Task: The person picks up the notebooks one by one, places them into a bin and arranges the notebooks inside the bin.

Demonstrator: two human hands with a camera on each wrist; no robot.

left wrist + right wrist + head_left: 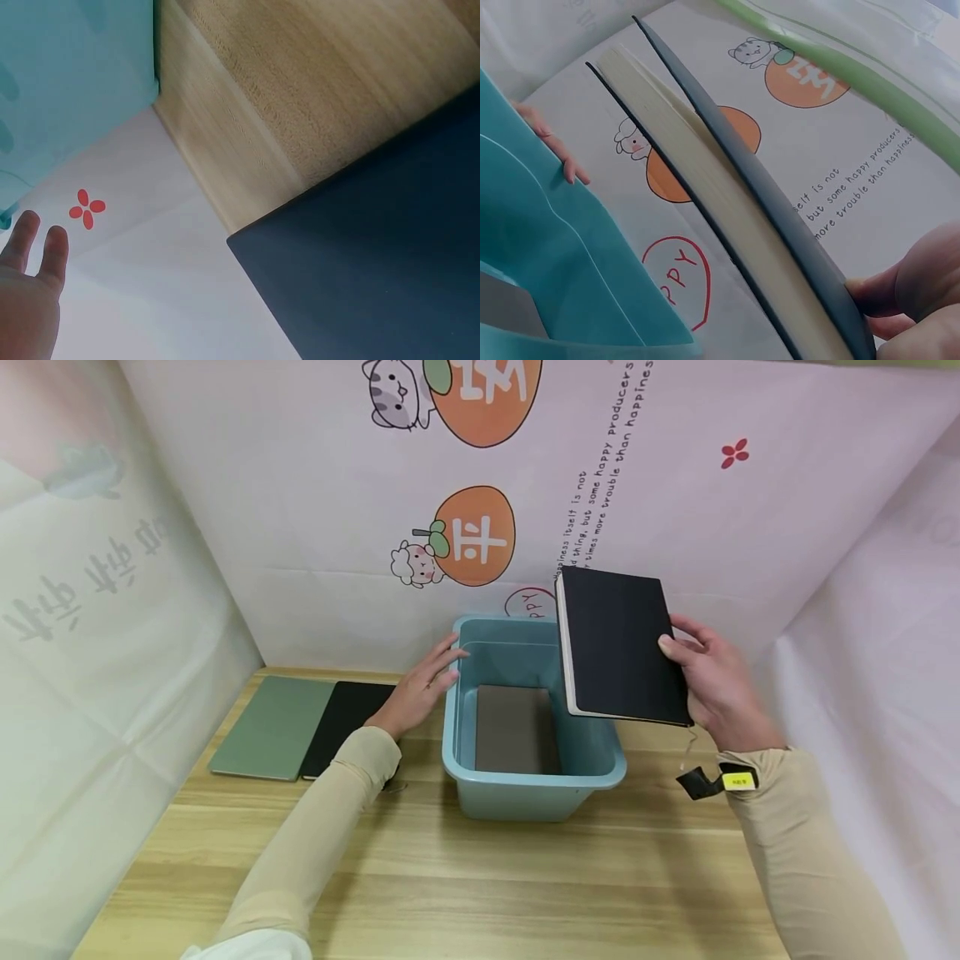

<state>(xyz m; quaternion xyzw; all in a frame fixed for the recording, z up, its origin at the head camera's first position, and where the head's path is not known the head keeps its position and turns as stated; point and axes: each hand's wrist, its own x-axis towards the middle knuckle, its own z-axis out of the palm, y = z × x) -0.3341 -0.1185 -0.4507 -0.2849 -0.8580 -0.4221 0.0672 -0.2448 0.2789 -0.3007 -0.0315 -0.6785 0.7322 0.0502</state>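
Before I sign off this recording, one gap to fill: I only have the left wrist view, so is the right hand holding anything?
Observer: Yes. In the head view, the right hand grips a black notebook by one edge, its thumb on the cover.
Operator: All I get of the blue bin is its outer wall. Does anything lie inside it?
Observer: Yes, a dark grey book lies flat in it.
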